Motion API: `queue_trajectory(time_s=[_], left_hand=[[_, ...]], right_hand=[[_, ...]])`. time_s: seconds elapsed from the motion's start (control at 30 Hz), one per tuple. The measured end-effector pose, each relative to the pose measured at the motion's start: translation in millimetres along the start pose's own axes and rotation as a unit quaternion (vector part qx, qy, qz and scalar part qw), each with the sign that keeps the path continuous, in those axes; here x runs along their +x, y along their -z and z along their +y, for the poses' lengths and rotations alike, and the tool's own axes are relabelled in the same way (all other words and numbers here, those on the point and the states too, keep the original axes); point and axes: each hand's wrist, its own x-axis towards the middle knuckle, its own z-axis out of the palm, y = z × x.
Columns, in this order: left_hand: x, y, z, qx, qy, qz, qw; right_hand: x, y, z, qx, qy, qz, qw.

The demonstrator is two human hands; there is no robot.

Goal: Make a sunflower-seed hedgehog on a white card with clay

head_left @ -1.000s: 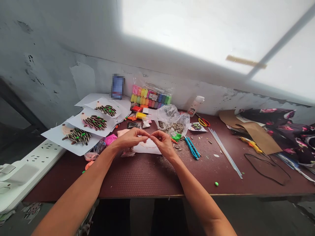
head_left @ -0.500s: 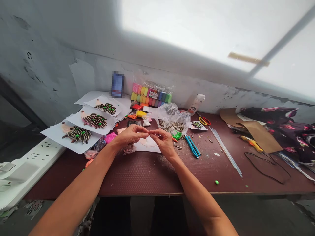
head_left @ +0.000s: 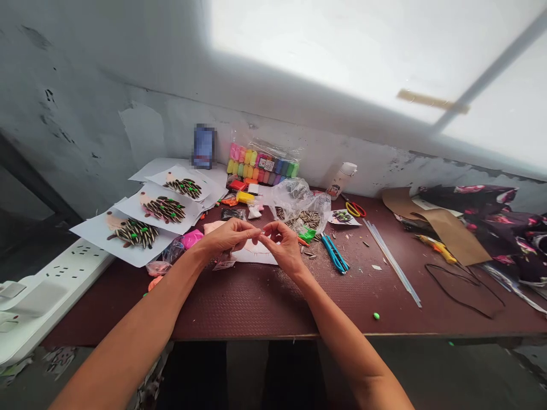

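My left hand point(head_left: 232, 236) and my right hand point(head_left: 282, 246) meet fingertip to fingertip above a white sheet of paper point(head_left: 260, 254) with a faint outline on it. Both are closed in a pinch. Whatever sits between the fingers is too small to make out. Just past my right hand, a clear plastic bag point(head_left: 292, 196) lies open over a heap of striped sunflower seeds point(head_left: 308, 220). A bright green lump point(head_left: 306, 234) touches the seeds. By my left hand are a small clear packet point(head_left: 224, 261) and a black packet point(head_left: 233, 214).
At left lie hedgehog pictures point(head_left: 133, 234) made with seeds, beside a white power strip point(head_left: 64, 273). Colored clay packs point(head_left: 262, 165) and a bottle point(head_left: 342, 179) stand along the wall. To the right are a blue cutter point(head_left: 334, 254), scissors point(head_left: 355, 209), clear sticks point(head_left: 393, 265) and a glue gun point(head_left: 440, 249).
My fingertips have shifted slightly against each other, with the right index finger raised a little. A tiny green speck has moved from the table's front right to below its edge.
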Motion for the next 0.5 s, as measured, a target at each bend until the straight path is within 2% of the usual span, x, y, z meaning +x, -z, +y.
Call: queue_trajectory(time_s=[0.1,0.3,0.5], left_hand=[[-0.9,0.3,0.4,0.006,0.014,-0.021,1.0],[-1.7,5.0,0.0,0.001,-0.022,0.026,0.999],[-1.6,3.7,3.2,-0.041,0.01,0.023,0.999]], right_hand=[[1.5,0.5,-0.4,0.015,-0.021,-0.009,1.0],[5.4,3.3,-1.7,0.04,-0.036,-0.004,0.999],[4.8,3.1,0.0,0.052,-0.039,-0.027,0.998]])
